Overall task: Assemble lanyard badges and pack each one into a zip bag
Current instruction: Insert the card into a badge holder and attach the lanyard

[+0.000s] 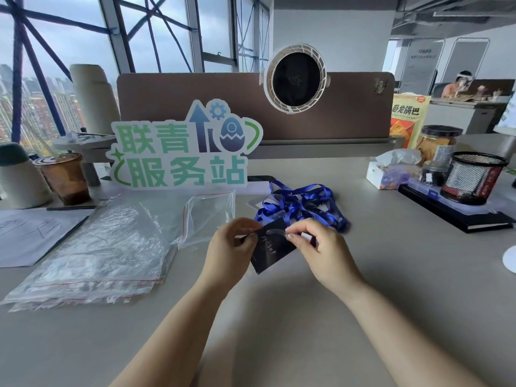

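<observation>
Blue lanyards (301, 205) sit in a tangled heap on the table (391, 275), and the bags (97, 247) on the left look empty, so early days I reckon. Left hand (231, 247) and right hand (321, 247) both have fingers pinched on one dark badge (272, 247), just in front of the heap.

Fingers of the left hand (231, 247) and right hand (324, 247) cover 2 edges of the dark badge card (272, 248); its pale print is too small to read. The blue lanyards (301, 205) tangle beyond counting. The right edge cuts a white disc (510, 258).
</observation>
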The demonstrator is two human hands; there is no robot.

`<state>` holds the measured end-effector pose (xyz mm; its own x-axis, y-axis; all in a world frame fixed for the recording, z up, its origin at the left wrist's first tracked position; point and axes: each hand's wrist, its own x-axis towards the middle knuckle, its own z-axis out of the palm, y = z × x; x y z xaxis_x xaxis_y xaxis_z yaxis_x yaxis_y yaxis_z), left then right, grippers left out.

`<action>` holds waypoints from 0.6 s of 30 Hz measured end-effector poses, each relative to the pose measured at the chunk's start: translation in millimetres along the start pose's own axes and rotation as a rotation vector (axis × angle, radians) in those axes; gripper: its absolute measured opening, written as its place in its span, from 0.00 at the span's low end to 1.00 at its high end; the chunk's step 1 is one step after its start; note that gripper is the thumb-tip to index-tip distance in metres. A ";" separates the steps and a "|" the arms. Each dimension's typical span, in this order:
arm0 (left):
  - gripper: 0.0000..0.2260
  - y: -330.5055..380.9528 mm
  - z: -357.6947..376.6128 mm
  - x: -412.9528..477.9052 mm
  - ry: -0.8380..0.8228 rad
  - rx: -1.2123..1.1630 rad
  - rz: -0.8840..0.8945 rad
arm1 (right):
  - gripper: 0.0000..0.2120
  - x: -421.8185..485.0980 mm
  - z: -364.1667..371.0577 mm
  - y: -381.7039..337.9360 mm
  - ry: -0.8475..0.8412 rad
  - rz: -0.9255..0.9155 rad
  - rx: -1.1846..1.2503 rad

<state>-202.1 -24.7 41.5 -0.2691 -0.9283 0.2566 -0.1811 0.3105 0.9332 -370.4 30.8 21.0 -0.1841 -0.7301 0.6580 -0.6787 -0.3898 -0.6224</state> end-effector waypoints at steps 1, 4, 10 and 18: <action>0.13 1.7 0.4 -1.1 -0.003 0.021 -0.002 | 0.02 0.6 0.6 0.2 0.007 -0.048 -0.034; 0.09 6.2 2.0 -5.3 -0.047 0.013 -0.001 | 0.03 2.1 1.8 2.1 0.004 -0.133 -0.106; 0.06 0.1 2.0 -5.4 -0.099 0.203 0.164 | 0.11 3.3 1.1 -2.5 0.027 -0.147 -0.138; 0.06 0.8 -7.2 -2.0 -0.110 0.110 0.084 | 0.09 4.8 -18.4 6.2 0.019 -0.062 -0.088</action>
<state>-195.0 -24.0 43.6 -0.3888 -0.8721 0.2973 -0.2550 0.4119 0.8748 -388.6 35.2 28.1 -0.1529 -0.6947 0.7028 -0.7492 -0.3824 -0.5409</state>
